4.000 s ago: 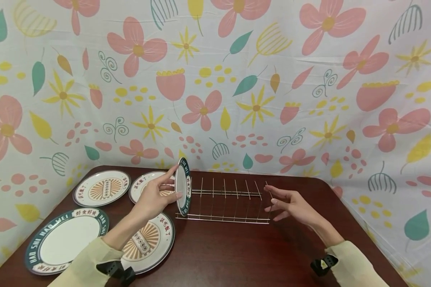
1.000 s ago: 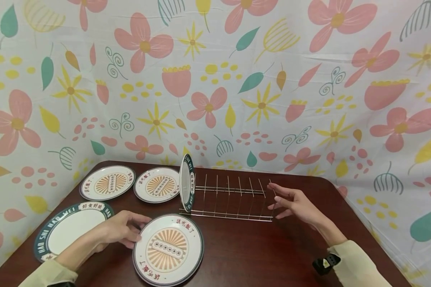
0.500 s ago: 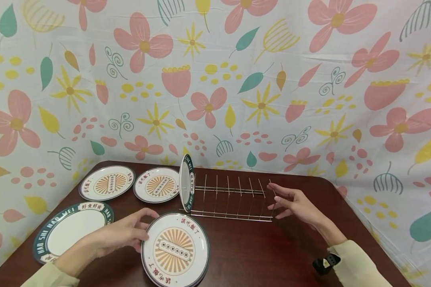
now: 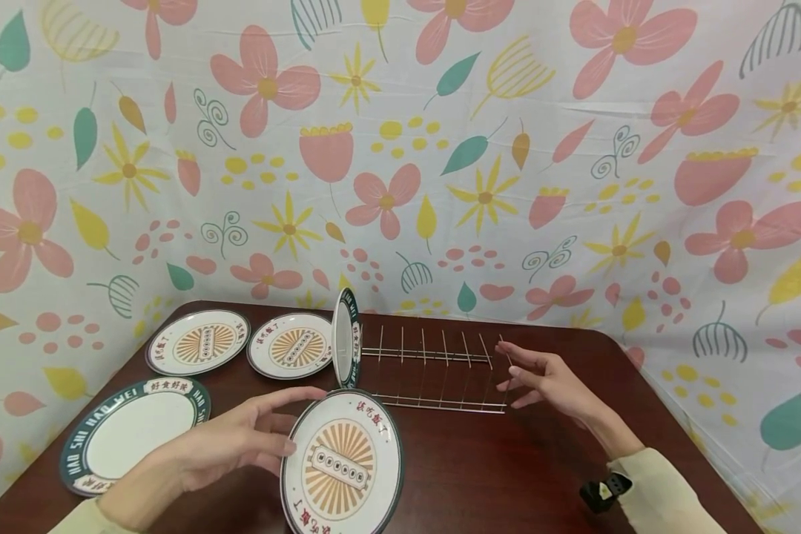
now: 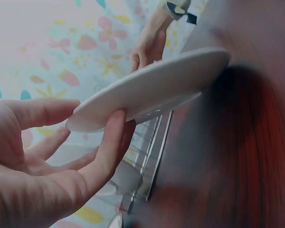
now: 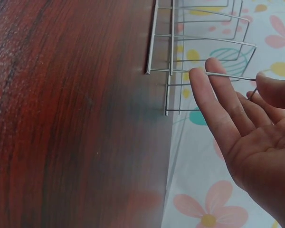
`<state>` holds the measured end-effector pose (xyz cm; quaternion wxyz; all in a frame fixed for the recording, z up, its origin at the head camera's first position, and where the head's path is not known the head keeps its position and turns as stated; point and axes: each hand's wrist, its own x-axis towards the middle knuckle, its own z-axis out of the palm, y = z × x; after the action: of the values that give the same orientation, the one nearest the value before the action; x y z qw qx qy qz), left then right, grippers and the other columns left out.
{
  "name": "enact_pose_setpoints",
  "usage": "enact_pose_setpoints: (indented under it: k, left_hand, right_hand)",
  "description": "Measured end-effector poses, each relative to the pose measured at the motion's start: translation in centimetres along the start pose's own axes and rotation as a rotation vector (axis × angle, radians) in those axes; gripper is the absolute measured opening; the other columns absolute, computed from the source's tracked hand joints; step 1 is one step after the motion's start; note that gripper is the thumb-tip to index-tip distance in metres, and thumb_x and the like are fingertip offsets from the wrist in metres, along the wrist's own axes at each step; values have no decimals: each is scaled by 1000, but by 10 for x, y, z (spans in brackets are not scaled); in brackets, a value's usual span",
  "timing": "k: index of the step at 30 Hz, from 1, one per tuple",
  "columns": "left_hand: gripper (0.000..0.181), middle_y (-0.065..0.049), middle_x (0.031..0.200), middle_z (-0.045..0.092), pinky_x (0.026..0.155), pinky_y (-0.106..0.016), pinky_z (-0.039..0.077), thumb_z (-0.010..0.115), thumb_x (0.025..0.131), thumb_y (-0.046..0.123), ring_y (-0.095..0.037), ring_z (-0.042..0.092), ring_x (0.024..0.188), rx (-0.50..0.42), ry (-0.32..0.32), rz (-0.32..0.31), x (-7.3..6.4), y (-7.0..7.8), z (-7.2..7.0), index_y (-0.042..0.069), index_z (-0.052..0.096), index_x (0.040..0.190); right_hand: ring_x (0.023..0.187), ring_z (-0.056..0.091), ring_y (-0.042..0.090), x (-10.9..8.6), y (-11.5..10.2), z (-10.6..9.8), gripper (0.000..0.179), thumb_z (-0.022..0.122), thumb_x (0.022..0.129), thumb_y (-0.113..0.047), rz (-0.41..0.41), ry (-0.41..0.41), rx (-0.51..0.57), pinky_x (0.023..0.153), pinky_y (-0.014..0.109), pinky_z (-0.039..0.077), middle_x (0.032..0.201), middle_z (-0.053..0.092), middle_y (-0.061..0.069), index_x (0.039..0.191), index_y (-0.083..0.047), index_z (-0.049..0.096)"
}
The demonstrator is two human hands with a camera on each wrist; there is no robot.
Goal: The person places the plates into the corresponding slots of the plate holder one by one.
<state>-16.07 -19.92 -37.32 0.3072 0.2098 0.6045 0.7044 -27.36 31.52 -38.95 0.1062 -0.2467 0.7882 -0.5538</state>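
Note:
My left hand (image 4: pixel 220 445) grips the left rim of a round white plate (image 4: pixel 343 467) with a sunburst print, held tilted in front of the rack. In the left wrist view, thumb and fingers pinch that plate's edge, its pale side towards the camera (image 5: pixel 147 88). A wire dish rack (image 4: pixel 440 406) with several upright dividers stands at the middle of the table. Another plate (image 4: pixel 347 341), green-rimmed, stands on edge at the rack's left end. At the opposite end my right hand (image 4: pixel 544 382) holds the end wire, between thumb and fingers in the right wrist view.
Two sunburst plates (image 4: pixel 199 343) (image 4: pixel 292 346) lie flat at the back left of the dark wooden table (image 4: pixel 494 475). A larger green-rimmed plate (image 4: pixel 100 475) lies nearer, partly behind my left forearm. A flowered cloth (image 4: pixel 400 148) hangs behind the table.
My left hand has let go of the green-rimmed plate, which now stands in the rack. It has taken a sunburst plate and moved it right, tilting it up. The right hand stays at the rack.

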Motion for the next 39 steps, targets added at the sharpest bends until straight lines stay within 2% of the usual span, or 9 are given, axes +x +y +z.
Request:
enact_pose_setpoints:
  k: [9, 14, 18, 28, 32, 39]
  left_hand:
    - [72, -28, 138, 56, 94, -54, 58, 63, 99, -5, -35, 63, 119, 24, -43, 72, 3, 5, 16, 13, 37, 164]
    - [73, -29, 139, 55, 95, -55, 57, 61, 100, -7, -35, 64, 120, 4, -34, 105, 4, 5, 19, 13, 34, 166]
    - [75, -31, 145, 52, 97, -55, 56, 58, 101, -8, -38, 65, 119, -2, -22, 157, 5, 6, 20, 13, 30, 167]
    - [77, -29, 147, 51, 97, -53, 57, 63, 101, -5, -34, 66, 119, 96, 115, 235, 5, 14, 28, 19, 32, 167]
    - [77, -29, 145, 53, 94, -51, 59, 63, 101, -5, -32, 66, 120, 121, 152, 297, 5, 16, 31, 17, 33, 167]
    - [78, -30, 141, 56, 87, -40, 60, 67, 98, -6, -31, 62, 125, 222, 246, 388, 6, 20, 35, 14, 34, 166]
  right_hand:
    - [110, 72, 34, 0, 0, 0, 59, 54, 111, -10, 3, 5, 3, 77, 54, 62, 166, 24, 31, 163, 3, 30]
    - [110, 72, 34, 0, 1, 0, 59, 54, 111, -11, 1, 3, 5, 77, 54, 62, 167, 25, 30, 163, 2, 30]
    - [110, 72, 33, 0, 2, 0, 59, 54, 111, -11, 3, 2, 4, 77, 54, 62, 167, 25, 30, 163, 3, 30]
    - [110, 72, 35, -1, 1, 0, 59, 54, 111, -10, -4, 5, -2, 77, 55, 62, 167, 25, 30, 163, 4, 30]
    - [111, 71, 37, -1, 1, 0, 59, 54, 111, -11, -1, 3, -5, 77, 55, 62, 167, 25, 29, 163, 3, 30]
    - [111, 72, 35, -1, 1, 0, 59, 54, 111, -11, 2, 2, -4, 78, 55, 62, 167, 25, 29, 163, 3, 30]
